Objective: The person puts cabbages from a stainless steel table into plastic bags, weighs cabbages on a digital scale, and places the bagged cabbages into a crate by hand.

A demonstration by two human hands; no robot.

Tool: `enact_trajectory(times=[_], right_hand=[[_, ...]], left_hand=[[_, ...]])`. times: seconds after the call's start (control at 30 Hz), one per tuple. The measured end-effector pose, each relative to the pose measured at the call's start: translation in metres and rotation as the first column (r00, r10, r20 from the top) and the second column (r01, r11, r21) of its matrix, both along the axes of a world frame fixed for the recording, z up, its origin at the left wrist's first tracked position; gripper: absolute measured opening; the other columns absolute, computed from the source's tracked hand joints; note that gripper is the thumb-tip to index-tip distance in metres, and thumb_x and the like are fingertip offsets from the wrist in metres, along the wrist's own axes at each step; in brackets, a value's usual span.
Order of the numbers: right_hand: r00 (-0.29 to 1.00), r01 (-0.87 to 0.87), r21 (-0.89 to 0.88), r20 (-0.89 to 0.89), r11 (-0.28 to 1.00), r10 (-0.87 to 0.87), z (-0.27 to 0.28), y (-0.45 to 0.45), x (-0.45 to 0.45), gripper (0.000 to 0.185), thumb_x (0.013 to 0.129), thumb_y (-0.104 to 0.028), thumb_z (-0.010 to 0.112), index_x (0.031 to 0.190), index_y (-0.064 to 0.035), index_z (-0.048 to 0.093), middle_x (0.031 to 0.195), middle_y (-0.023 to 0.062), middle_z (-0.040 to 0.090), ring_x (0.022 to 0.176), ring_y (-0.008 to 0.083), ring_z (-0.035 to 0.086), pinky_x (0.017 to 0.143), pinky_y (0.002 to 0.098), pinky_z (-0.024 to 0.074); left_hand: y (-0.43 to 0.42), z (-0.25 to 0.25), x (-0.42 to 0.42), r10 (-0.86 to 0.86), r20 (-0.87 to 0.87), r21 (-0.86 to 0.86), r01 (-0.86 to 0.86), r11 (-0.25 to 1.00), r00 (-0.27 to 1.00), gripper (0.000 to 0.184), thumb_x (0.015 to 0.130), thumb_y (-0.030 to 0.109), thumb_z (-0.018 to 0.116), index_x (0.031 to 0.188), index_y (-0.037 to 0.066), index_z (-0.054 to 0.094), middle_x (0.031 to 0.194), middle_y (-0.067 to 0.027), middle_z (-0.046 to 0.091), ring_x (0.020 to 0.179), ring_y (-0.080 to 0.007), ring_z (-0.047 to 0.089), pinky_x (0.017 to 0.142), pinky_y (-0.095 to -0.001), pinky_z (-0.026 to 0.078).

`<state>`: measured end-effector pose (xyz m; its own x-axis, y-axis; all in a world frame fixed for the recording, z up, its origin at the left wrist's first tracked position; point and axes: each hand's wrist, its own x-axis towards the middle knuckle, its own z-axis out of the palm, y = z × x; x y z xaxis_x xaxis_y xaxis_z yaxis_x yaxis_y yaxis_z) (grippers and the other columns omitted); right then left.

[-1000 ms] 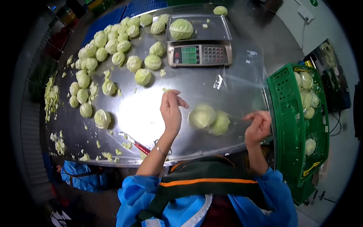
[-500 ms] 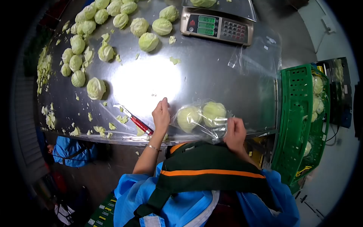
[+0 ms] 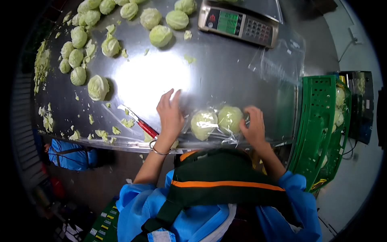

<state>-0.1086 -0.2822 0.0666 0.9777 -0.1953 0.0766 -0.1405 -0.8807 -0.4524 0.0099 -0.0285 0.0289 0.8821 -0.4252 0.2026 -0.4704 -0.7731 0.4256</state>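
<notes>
Two pale green cabbages in a clear plastic bag (image 3: 204,124) lie side by side near the table's front edge. My left hand (image 3: 171,115) is just left of the bag, fingers apart, with nothing seen in it. On the other side, my right hand (image 3: 254,127) curves beside the right-hand cabbage (image 3: 230,119). Its thumb lies against the bag and its fingers are spread; it does not wrap round the cabbage. A red-handled knife (image 3: 146,128) rests on the table left of my left wrist, blade pointing away from me.
Several loose cabbages (image 3: 98,88) and leaf scraps (image 3: 42,68) spread over the metal table's left and far side. A digital scale (image 3: 238,25) stands at the back, clear plastic bags (image 3: 278,60) beside it. A green crate (image 3: 318,121) with bagged cabbages borders the right edge.
Both hands have gone from closed fingers to spread ones. My right hand has let go of the bag's edge and moved up beside the right-hand cabbage. The view has shifted slightly.
</notes>
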Motion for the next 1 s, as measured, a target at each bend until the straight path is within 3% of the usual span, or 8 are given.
enact_trajectory(times=[0.13,0.3,0.4,0.47,0.5,0.77,0.9,1.0], right_hand=[[0.905,-0.426,-0.317,-0.128,0.847,0.407,-0.01,-0.008,0.007,0.046,0.079,-0.003,0.049,0.124,-0.0096,0.051,0.126,0.0191,0.043,0.109,0.029,0.049,0.089,0.0335,0.0419],[0.873,0.253,0.784,-0.437,0.566,0.215,-0.033,-0.03,0.036,0.043,0.083,-0.017,0.048,0.125,-0.0084,0.052,0.135,0.0151,0.039,0.114,0.0283,0.047,0.091,0.0399,0.0414],[0.716,0.594,0.746,-0.661,0.302,0.226,0.005,-0.05,0.047,0.052,0.092,-0.04,0.039,0.133,-0.008,0.04,0.138,0.0119,0.037,0.121,0.0269,0.043,0.094,0.045,0.0412],[0.776,0.602,0.798,-0.592,0.026,0.215,-0.01,-0.058,0.011,0.057,0.093,-0.046,0.034,0.137,-0.009,0.034,0.136,0.012,0.038,0.121,0.0273,0.043,0.096,0.0463,0.0403],[0.881,0.452,0.84,-0.369,-0.3,0.296,-0.015,-0.059,-0.006,0.058,0.094,-0.047,0.034,0.14,-0.0129,0.026,0.137,0.0112,0.035,0.117,0.0258,0.046,0.094,0.0404,0.0432],[0.85,0.028,0.858,-0.29,-0.512,-0.439,0.05,-0.12,-0.052,0.05,0.085,-0.028,0.059,0.128,-0.0058,0.042,0.118,0.0115,0.053,0.102,0.0217,0.055,0.085,0.0337,0.0475],[0.682,-0.3,0.912,0.0,-0.28,-0.731,0.118,-0.264,-0.117,0.052,0.086,-0.036,0.051,0.128,-0.0085,0.042,0.122,0.0107,0.051,0.107,0.0248,0.052,0.09,0.0403,0.0427],[0.459,-0.32,0.946,0.11,-0.048,-0.882,0.131,-0.367,-0.182,0.054,0.086,-0.042,0.046,0.129,-0.0105,0.043,0.125,0.0101,0.05,0.111,0.0271,0.05,0.094,0.0452,0.039]], left_hand=[[-0.018,0.01,-0.025,-0.516,-0.351,-0.19,0.481,0.856,0.781,0.049,0.087,0.032,0.051,0.13,0.011,0.041,0.132,-0.0222,0.038,0.124,-0.0348,0.037,0.097,-0.0453,0.035],[-0.043,0.013,0.001,-0.164,-0.8,-0.184,0.024,0.983,0.577,0.065,0.087,0.053,0.042,0.128,0.004,0.041,0.106,-0.0199,0.056,0.094,-0.0353,0.058,0.078,-0.0398,0.051],[-0.051,0.052,0.036,-0.199,-0.98,-0.194,-0.225,0.955,-0.002,0.074,0.089,0.059,0.032,0.125,-0.005,0.041,0.093,-0.0203,0.059,0.078,-0.0279,0.062,0.062,-0.0329,0.054],[-0.057,0.082,0.04,-0.163,-0.978,-0.186,-0.195,0.963,0.13,0.08,0.089,0.06,0.026,0.127,-0.009,0.038,0.097,-0.0212,0.057,0.068,-0.0208,0.062,0.049,-0.029,0.052],[-0.065,0.099,0.039,-0.142,-0.968,-0.173,-0.142,0.975,0.205,0.079,0.089,0.059,0.026,0.13,-0.008,0.035,0.099,-0.0212,0.057,0.065,-0.0209,0.061,0.052,-0.0298,0.052],[-0.191,0.266,-0.036,-0.804,-0.372,-0.682,0.451,0.576,0.464,0.083,0.079,0.046,0.062,0.137,-0.002,0.027,0.123,-0.0269,0.049,0.093,-0.0321,0.061,0.077,-0.0361,0.052],[-0.254,0.251,-0.054,-0.9,0.318,-0.402,0.902,0.159,0.3,0.067,0.07,0.03,0.075,0.124,0.003,0.046,0.112,-0.0202,0.056,0.098,-0.0364,0.058,0.076,-0.0411,0.052],[-0.297,0.159,-0.03,-0.902,0.239,-0.137,0.932,0.334,0.359,0.031,0.076,0.012,0.067,0.105,0.004,0.059,0.103,-0.0144,0.061,0.092,-0.0295,0.061,0.078,-0.0381,0.049]])
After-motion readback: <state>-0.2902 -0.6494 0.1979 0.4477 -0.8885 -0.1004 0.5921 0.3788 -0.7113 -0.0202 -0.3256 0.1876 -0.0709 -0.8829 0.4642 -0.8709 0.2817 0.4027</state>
